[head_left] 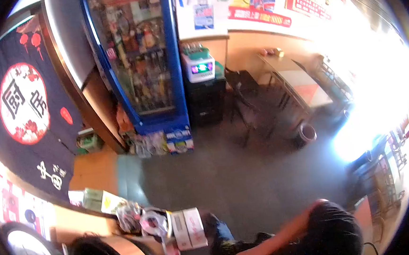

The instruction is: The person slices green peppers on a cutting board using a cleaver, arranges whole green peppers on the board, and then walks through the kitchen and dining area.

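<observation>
A bare forearm reaches up from the bottom edge, right of centre, beside dark clothing [332, 227]. At its far end my right hand [316, 206] is blurred and partly hidden at the edge of the dark fabric; its fingers cannot be made out, nor anything in them. My left hand is out of view. Left of the forearm, white boxes [189, 228], a round white roll-like item [153, 222] and a clear plastic bag [128, 216] stand close together.
A blue-framed glass cooler [138, 56] stands beyond the grey floor [194, 185]. A dark curtain [54, 152] hangs at the left. Towards the right are a table [301, 80], a dark chair [241, 82] and a bin [307, 132]. Bright glare covers the far right.
</observation>
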### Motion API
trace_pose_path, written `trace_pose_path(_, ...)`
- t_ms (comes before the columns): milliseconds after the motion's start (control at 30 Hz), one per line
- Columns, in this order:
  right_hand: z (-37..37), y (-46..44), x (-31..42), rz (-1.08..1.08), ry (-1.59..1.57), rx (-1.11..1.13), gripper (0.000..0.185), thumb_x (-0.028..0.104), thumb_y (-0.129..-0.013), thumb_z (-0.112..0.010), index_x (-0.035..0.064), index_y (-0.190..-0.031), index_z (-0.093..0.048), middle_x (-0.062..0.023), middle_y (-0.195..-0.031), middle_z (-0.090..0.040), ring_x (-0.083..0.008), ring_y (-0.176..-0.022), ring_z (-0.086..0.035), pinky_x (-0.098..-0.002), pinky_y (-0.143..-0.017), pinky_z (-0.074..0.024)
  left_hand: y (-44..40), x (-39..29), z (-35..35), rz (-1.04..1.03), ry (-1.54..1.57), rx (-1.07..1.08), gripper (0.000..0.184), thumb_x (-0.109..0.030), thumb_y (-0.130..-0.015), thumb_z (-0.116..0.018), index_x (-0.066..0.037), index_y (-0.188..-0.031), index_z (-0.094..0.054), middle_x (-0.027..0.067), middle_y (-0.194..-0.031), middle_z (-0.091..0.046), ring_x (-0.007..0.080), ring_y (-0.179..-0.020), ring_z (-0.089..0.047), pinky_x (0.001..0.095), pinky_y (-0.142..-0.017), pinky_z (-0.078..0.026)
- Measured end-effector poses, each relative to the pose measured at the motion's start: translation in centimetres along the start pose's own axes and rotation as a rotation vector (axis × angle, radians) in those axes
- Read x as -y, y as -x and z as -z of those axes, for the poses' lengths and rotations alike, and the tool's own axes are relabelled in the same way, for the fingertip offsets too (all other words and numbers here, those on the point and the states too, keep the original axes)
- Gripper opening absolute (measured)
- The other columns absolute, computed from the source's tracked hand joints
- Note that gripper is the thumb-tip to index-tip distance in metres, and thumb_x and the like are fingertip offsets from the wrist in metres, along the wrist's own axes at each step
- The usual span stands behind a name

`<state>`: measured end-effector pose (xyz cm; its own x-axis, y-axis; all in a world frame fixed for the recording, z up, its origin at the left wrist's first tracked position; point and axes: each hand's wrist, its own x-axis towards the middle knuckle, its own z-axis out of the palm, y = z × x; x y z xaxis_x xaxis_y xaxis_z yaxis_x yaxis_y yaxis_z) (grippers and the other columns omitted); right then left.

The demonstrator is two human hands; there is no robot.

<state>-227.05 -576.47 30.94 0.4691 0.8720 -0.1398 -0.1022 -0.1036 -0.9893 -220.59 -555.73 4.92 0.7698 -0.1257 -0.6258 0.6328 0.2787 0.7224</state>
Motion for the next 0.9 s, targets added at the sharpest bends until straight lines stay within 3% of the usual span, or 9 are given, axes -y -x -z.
trace_pose_path(33, 2.3, -0.1, -1.3, 0.306, 0.378, -0.116, 0.022, 0.019, -0.097, -0.054, 0.0043, -0.11, -0.063, -0.0141, -0.11, -0.064, -0.0324, -0.107, -0.062, -0.0389, -0.088, -0.0522, -2.3, -1.7, -0.3, -0.001, -0.003, 0.002, 0.069, -0.056, -0.08, -0.049, -0.005, -0.127, -0.057, 0.0103, -0.115, -0.06, 0.0264, -0.107, -0.054, 0.0427, -0.091, -0.044)
trace_pose_path(133, 10.0, 0.3, 2.7, 0.088, -0.325, -0.381, 0.023, 0.016, -0.097, -0.054, 0.0045, -0.115, -0.063, -0.0149, -0.116, -0.063, -0.0325, -0.111, -0.061, -0.0393, -0.093, -0.0513, -7.8, -7.0, -1.7, 0.008, -0.006, -0.017, 0.064, -0.051, -0.082, -0.05, -0.005, -0.126, -0.057, 0.0104, -0.114, -0.061, 0.0261, -0.106, -0.055, 0.0417, -0.09, -0.045)
trace_pose_path(167, 13.0, -0.3, 3.8, 0.124, -0.062, -0.398, 0.024, 0.015, -0.097, -0.054, 0.0044, -0.116, -0.063, -0.0155, -0.118, -0.063, -0.0332, -0.112, -0.061, -0.0399, -0.094, -0.0508, -9.5, -9.2, -2.4, 0.008, -0.009, -0.023, 0.063, -0.05, -0.082, -0.051, -0.005, -0.125, -0.057, 0.0104, -0.113, -0.061, 0.0261, -0.105, -0.055, 0.0414, -0.09, -0.045)
trace_pose_path(233, 18.7, -2.1, 4.8, 0.216, 0.454, -0.399, 0.025, 0.015, -0.097, -0.054, 0.0043, -0.118, -0.062, -0.0166, -0.121, -0.062, -0.0345, -0.114, -0.06, -0.0412, -0.097, -0.0498, -12.4, -12.8, -3.6, 0.014, 0.001, -0.041, 0.059, -0.047, -0.083, -0.051, -0.004, -0.124, -0.057, 0.0105, -0.113, -0.061, 0.0259, -0.105, -0.056, 0.0407, -0.089, -0.046)
trace_pose_path(367, 29.4, -7.6, 7.4, 0.445, 0.579, -0.251, 0.033, 0.017, -0.098, -0.053, 0.0057, -0.128, -0.059, -0.0178, -0.126, -0.059, -0.0342, -0.115, -0.06, -0.0432, -0.097, -0.0498, -17.9, -19.2, -4.5, 0.009, 0.007, -0.092, 0.053, -0.041, -0.085, -0.053, -0.004, -0.122, -0.058, 0.0106, -0.111, -0.062, 0.0255, -0.103, -0.058, 0.0393, -0.088, -0.048)
trace_pose_path(533, 45.3, -15.5, 4.5, 0.288, 0.507, -0.228, 0.042, 0.014, -0.095, -0.059, 0.0055, -0.136, -0.053, -0.0166, -0.133, -0.058, -0.0316, -0.125, -0.056, -0.0408, -0.101, -0.0494, -26.6, -24.9, -4.1, -0.029, 0.071, -0.217, 0.045, -0.033, -0.087, -0.054, -0.003, -0.12, -0.058, 0.0107, -0.11, -0.063, 0.0251, -0.102, -0.06, 0.0376, -0.086, -0.05)
trace_pose_path(600, 53.7, -19.1, 4.1, 0.083, 0.351, -0.33, 0.039, 0.016, -0.094, -0.063, 0.007, -0.131, -0.057, -0.0118, -0.13, -0.061, -0.0235, -0.112, -0.064, -0.0374, -0.094, -0.0535, -30.1, -28.1, -3.6, -0.064, 0.099, -0.281, 0.042, -0.03, -0.088, -0.055, -0.003, -0.119, -0.059, 0.0107, -0.109, -0.063, 0.0249, -0.101, -0.061, 0.037, -0.086, -0.051)
trace_pose_path(667, 59.9, -23.3, 3.1, 0.088, 0.378, -0.578, 0.029, 0.018, -0.093, -0.06, 0.0061, -0.119, -0.063, -0.0103, -0.1, -0.07, -0.0215, -0.084, -0.07, -0.0355, -0.077, -0.0571, -32.6, -31.0, -2.4, -0.105, 0.148, -0.36, 0.039, -0.027, -0.089, -0.056, -0.002, -0.118, -0.059, 0.0108, -0.108, -0.064, 0.0247, -0.1, -0.062, 0.0363, -0.085, -0.052)
trace_pose_path(900, 76.3, -45.2, 3.4, 0.119, 0.409, -0.389, 0.027, 0.019, -0.094, -0.059, 0.0068, -0.118, -0.06, -0.0105, -0.101, -0.068, -0.0249, -0.089, -0.068, -0.0373, -0.08, -0.0544, -40.4, -43.5, 5.1, -0.355, 0.185, -0.635, 0.028, -0.016, -0.092, -0.058, -0.001, -0.115, -0.06, 0.011, -0.106, -0.065, 0.0241, -0.098, -0.065, 0.0339, -0.083, -0.054)
